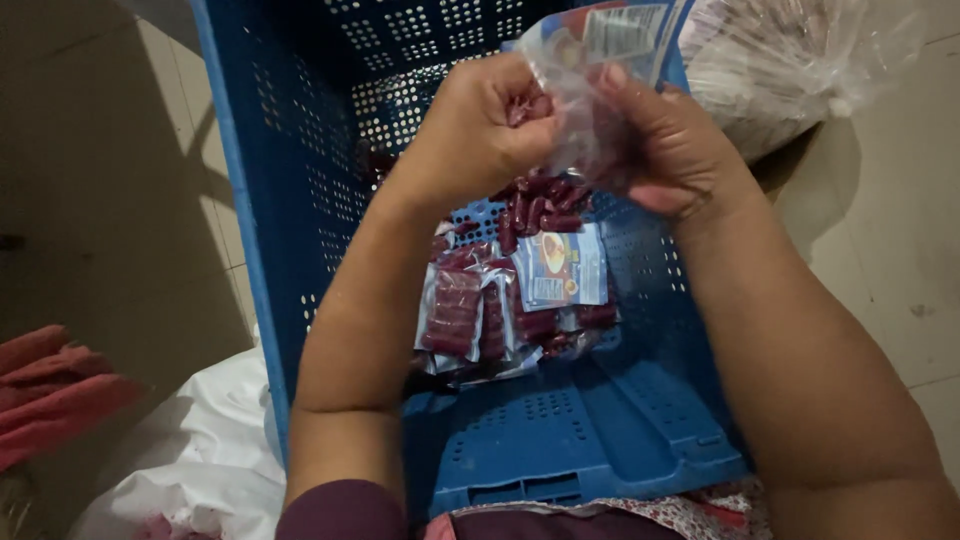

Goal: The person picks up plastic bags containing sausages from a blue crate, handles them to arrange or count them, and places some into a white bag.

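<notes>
A blue perforated crate (300, 200) fills the middle of the view, on a tiled floor (900, 250). At 1 o'clock a big clear sack (790, 60) leans behind it. At 8 o'clock lie white plastic (200, 440) and red cloth (50, 390). On the crate's bottom sit sealed sausage packs (455, 310) and loose sausages (545, 200). Above them, at 12 o'clock, the left hand (480, 130) and right hand (670, 150) both pinch one clear pouch (590, 60) between closed fingers.
</notes>
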